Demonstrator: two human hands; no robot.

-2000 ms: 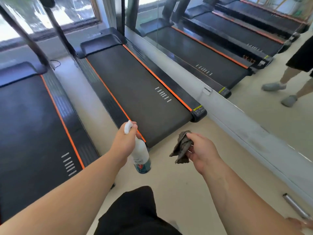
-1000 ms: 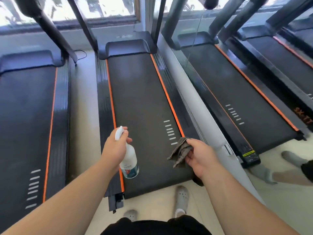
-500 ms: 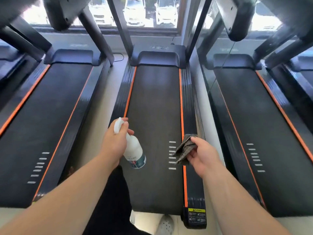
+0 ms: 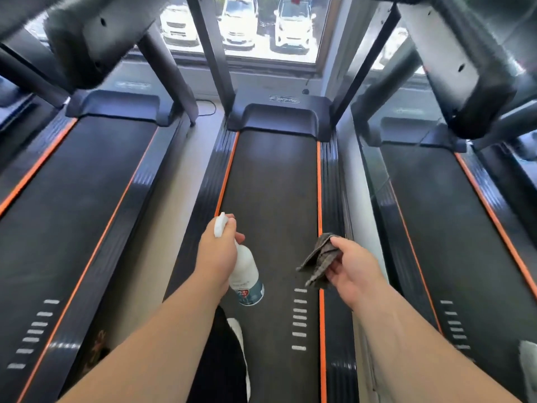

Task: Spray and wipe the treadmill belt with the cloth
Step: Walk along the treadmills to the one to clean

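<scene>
Your left hand (image 4: pixel 216 251) grips the white plastic spray bottle (image 4: pixel 244 271), your right hand (image 4: pixel 353 271) pinches the crumpled grey cloth (image 4: pixel 318 261): mist the dark treadmill belt (image 4: pixel 273 184) evenly in 1 pass before wiping.

bottle label (image 4: pixel 247 292): too small | consoles (image 4: pixel 96 36): blurred, cropped

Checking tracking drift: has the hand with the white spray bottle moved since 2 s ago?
Yes. The left hand with the white spray bottle went from beyond the treadmill belt's rear end to over it.
</scene>
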